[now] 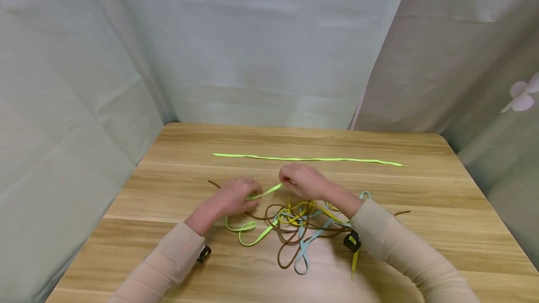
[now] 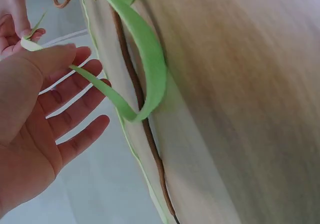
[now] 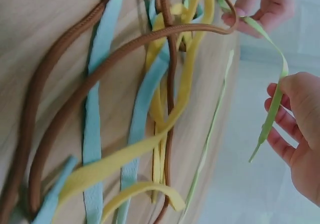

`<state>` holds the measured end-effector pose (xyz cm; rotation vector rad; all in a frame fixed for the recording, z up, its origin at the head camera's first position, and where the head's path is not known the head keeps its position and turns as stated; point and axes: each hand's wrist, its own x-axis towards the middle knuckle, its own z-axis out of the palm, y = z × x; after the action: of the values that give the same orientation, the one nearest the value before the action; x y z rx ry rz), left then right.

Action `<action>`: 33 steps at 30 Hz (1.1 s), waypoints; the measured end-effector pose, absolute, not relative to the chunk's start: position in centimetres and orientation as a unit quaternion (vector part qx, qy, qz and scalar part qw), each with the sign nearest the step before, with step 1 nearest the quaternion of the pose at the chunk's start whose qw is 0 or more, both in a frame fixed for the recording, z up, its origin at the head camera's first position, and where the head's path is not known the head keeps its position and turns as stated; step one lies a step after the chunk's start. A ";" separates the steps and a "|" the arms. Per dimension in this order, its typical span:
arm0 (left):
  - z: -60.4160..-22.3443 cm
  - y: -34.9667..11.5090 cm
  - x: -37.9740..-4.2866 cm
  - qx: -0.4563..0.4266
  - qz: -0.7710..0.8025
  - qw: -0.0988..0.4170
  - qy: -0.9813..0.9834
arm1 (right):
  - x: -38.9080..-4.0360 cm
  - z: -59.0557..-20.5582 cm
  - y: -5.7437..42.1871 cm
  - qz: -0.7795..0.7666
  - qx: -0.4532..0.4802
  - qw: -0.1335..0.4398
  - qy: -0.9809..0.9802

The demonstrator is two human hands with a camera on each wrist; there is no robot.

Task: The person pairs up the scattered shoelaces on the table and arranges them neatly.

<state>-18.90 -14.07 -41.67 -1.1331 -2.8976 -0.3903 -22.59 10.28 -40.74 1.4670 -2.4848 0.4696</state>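
Note:
A flat neon-green shoelace (image 1: 269, 190) stretches between the two hands above the table. My left hand (image 1: 237, 195) pinches it between thumb and forefinger, the other fingers spread in the left wrist view. My right hand (image 1: 306, 181) pinches it near one end, and the tip (image 3: 256, 151) hangs past the fingers in the right wrist view. The lace's slack loops down to a tangle on the table. In that tangle lie a round brown shoelace (image 3: 75, 96), a flat light-blue shoelace (image 3: 93, 119) and a yellow shoelace (image 3: 120, 155). Some crossings are hidden among the loops.
Another neon-green shoelace (image 1: 311, 159) lies nearly straight across the far part of the wooden table (image 1: 168, 247). A yellow lace end (image 1: 354, 265) reaches toward the near edge. Pale curtains (image 1: 261, 50) hang behind the table and at its sides.

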 end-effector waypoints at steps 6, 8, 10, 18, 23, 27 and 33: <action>-41.1 -14.1 -18.4 -0.362 -0.131 0.042 -0.922 | -22.4 -39.7 11.1 0.155 0.467 0.132 -0.860; -40.7 -14.2 -18.1 -0.357 -0.133 0.055 -0.923 | -22.5 -39.7 11.6 0.155 0.461 0.135 -0.863; -40.4 -14.5 -17.9 -0.351 -0.134 0.067 -0.924 | -22.5 -39.7 12.1 0.158 0.461 0.142 -0.862; -39.9 -16.2 -17.9 -0.323 -0.151 0.066 -0.932 | -22.8 -39.8 15.0 0.161 0.449 0.162 -0.864; -40.3 -17.6 -17.9 -0.316 -0.162 0.064 -0.933 | -22.9 -39.8 17.3 0.163 0.432 0.157 -0.873; -40.4 -18.6 -17.9 -0.308 -0.163 0.065 -0.935 | -22.9 -39.8 19.2 0.168 0.415 0.153 -0.881; -40.1 -19.7 -17.8 -0.293 -0.162 0.053 -0.941 | -22.8 -39.7 22.3 0.169 0.384 0.147 -0.896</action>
<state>-17.84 -19.68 -40.11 -0.8912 -2.8602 -0.4929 -22.85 22.32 -39.71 1.1052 -2.5768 0.4872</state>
